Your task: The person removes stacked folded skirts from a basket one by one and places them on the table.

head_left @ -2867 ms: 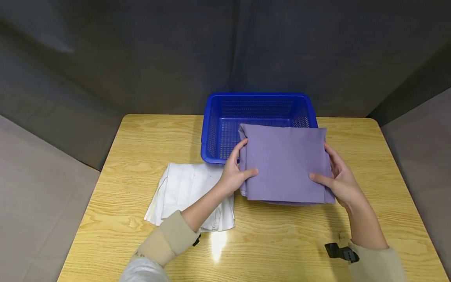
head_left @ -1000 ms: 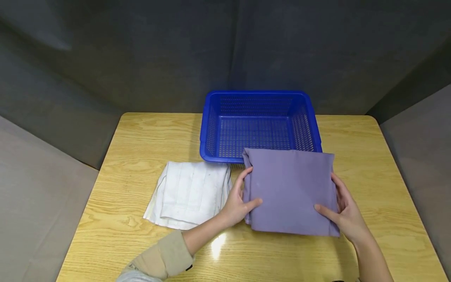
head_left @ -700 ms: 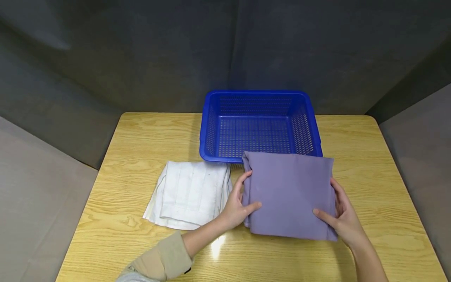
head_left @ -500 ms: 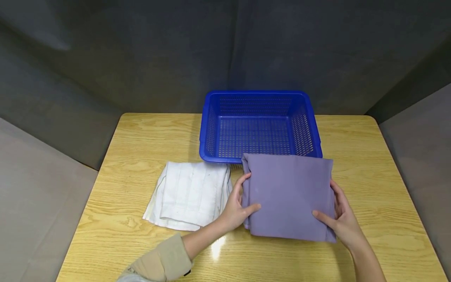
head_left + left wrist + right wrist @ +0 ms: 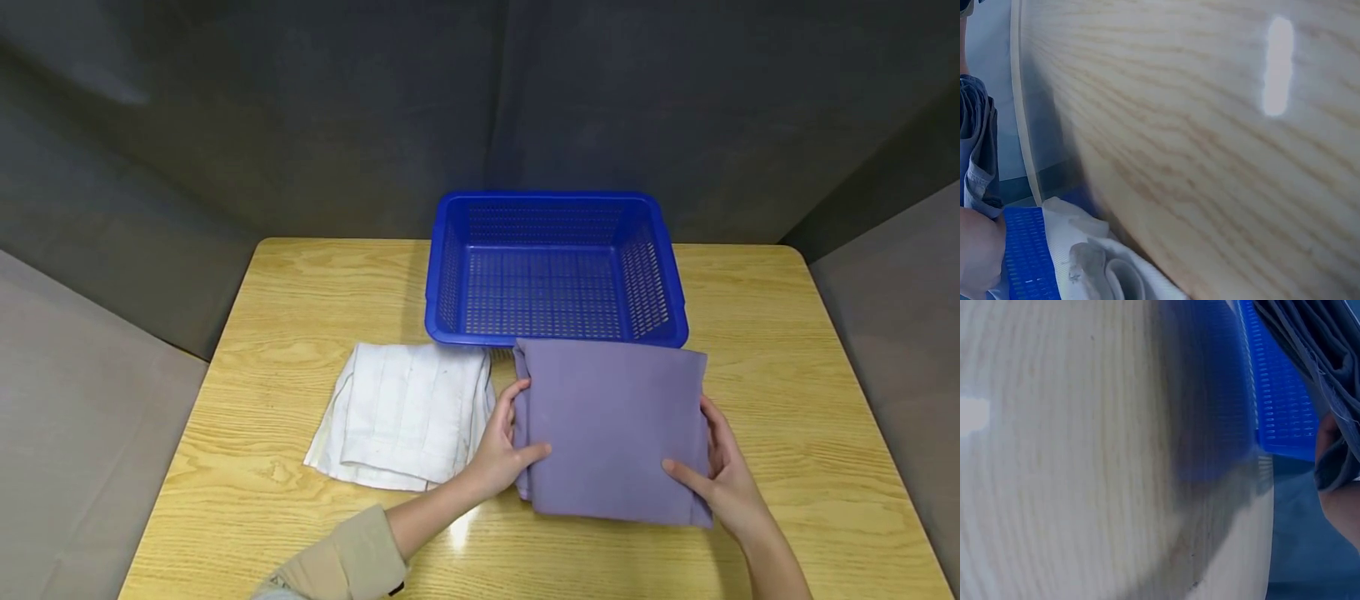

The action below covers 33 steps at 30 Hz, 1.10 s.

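Observation:
A purple cloth, folded into a thick square, is held up over the table in front of the basket. My left hand grips its left side, thumb on top and fingers at the edge. At the opposite side my right hand grips it the same way. Stacked layers of the cloth and loose threads show in the right wrist view, beside the right hand. The left wrist view catches only part of the left hand. Fingers under the cloth are mostly hidden.
A blue perforated plastic basket with nothing in it stands at the back middle of the wooden table. Left of the purple cloth lies a folded white cloth, close to the basket's front left corner. Grey curtains enclose the back and sides.
Both hands have drawn the purple cloth back from over the basket's front part toward the person, uncovering the basket. Lately it moves only slightly nearer. The grips look the same.

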Motion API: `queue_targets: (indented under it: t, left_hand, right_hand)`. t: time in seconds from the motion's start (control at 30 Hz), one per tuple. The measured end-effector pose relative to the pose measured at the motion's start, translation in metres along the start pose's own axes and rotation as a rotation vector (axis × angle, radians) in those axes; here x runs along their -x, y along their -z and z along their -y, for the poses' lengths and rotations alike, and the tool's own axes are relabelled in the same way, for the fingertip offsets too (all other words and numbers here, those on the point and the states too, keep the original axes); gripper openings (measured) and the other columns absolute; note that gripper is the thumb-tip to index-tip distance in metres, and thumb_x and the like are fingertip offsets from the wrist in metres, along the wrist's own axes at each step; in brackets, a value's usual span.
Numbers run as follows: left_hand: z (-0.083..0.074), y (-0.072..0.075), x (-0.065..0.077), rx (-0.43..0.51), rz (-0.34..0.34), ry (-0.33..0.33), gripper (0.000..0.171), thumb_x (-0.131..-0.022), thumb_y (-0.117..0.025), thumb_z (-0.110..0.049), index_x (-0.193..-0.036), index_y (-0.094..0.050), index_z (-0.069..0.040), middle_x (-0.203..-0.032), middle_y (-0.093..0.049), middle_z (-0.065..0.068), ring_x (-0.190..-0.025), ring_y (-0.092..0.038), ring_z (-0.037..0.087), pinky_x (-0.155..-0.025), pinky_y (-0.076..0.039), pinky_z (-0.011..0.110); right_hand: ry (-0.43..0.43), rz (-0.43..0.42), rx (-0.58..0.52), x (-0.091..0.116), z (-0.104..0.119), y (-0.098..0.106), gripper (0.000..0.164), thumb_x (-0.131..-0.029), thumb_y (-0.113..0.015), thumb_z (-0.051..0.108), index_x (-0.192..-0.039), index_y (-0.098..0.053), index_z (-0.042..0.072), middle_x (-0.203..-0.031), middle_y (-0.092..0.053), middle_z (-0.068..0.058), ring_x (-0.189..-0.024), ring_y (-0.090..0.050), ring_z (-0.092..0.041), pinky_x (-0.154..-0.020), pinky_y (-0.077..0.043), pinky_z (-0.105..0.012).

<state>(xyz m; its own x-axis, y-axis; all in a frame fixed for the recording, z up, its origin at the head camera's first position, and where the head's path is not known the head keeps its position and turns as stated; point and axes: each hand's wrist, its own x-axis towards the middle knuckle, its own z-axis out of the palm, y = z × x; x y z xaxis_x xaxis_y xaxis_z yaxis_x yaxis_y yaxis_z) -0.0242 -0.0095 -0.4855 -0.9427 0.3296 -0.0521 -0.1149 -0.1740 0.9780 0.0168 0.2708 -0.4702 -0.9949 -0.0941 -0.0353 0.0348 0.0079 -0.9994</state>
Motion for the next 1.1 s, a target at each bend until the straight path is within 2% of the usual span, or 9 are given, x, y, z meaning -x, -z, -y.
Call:
queue_targets:
  t: [0.23, 0.53, 0.7, 0.8, 0.93, 1.1]
  left_hand:
    - [0.007, -0.001, 0.003, 0.016, -0.004, 0.016, 0.084, -0.069, -0.062, 0.015, -0.14, -0.024, -0.008, -0.136, -0.037, 0.018, -0.122, -0.04, 0.029, -0.105, -0.03, 0.038]
    - [0.021, 0.0, 0.003, -0.01, -0.025, 0.022, 0.084, -0.069, -0.062, 0.014, -0.14, -0.025, -0.011, -0.14, -0.033, 0.015, -0.127, -0.035, 0.027, -0.108, -0.023, 0.04]
    - [0.026, 0.001, 0.001, -0.02, -0.038, 0.021, 0.084, -0.068, -0.06, 0.017, -0.14, -0.024, -0.008, -0.141, -0.031, 0.016, -0.129, -0.032, 0.029, -0.11, -0.018, 0.041]
    - [0.018, 0.0, 0.0, -0.029, -0.051, 0.01, 0.082, -0.067, -0.058, 0.019, -0.139, -0.024, -0.003, -0.14, -0.031, 0.02, -0.129, -0.032, 0.032, -0.11, -0.018, 0.043]
    - [0.008, -0.002, -0.002, -0.046, -0.068, 0.014, 0.08, -0.067, -0.057, 0.02, -0.137, -0.025, 0.001, -0.136, -0.036, 0.023, -0.124, -0.037, 0.034, -0.108, -0.023, 0.043]
    - [0.01, -0.003, -0.005, -0.068, -0.097, 0.05, 0.08, -0.067, -0.058, 0.019, -0.137, -0.027, -0.002, -0.137, -0.035, 0.02, -0.123, -0.038, 0.031, -0.106, -0.027, 0.041]
  right_hand:
    - [0.024, 0.0, -0.012, 0.002, -0.007, -0.002, 0.091, -0.073, -0.058, -0.022, -0.146, -0.015, 0.011, -0.132, -0.039, 0.011, -0.113, -0.043, 0.003, -0.087, -0.038, -0.009]
    - [0.013, 0.009, 0.036, 0.002, -0.018, 0.0, 0.091, -0.074, -0.06, -0.019, -0.146, -0.013, 0.012, -0.134, -0.035, 0.012, -0.114, -0.041, 0.004, -0.087, -0.036, -0.007]
    - [0.012, 0.007, 0.063, -0.001, -0.023, 0.001, 0.091, -0.074, -0.06, -0.019, -0.146, -0.013, 0.011, -0.135, -0.034, 0.012, -0.116, -0.038, 0.005, -0.089, -0.034, -0.007]
    - [0.0, 0.009, 0.085, -0.004, -0.025, 0.001, 0.092, -0.075, -0.061, -0.017, -0.147, -0.012, 0.012, -0.136, -0.031, 0.012, -0.117, -0.036, 0.007, -0.089, -0.032, -0.006]
    - [-0.017, 0.021, 0.117, -0.009, -0.029, 0.002, 0.093, -0.076, -0.062, -0.015, -0.147, -0.01, 0.014, -0.138, -0.028, 0.01, -0.117, -0.035, 0.008, -0.088, -0.032, -0.005]
    - [-0.044, 0.032, 0.142, -0.014, -0.035, 0.004, 0.093, -0.077, -0.063, -0.012, -0.147, -0.009, 0.017, -0.14, -0.027, 0.008, -0.116, -0.034, 0.008, -0.087, -0.033, -0.005]
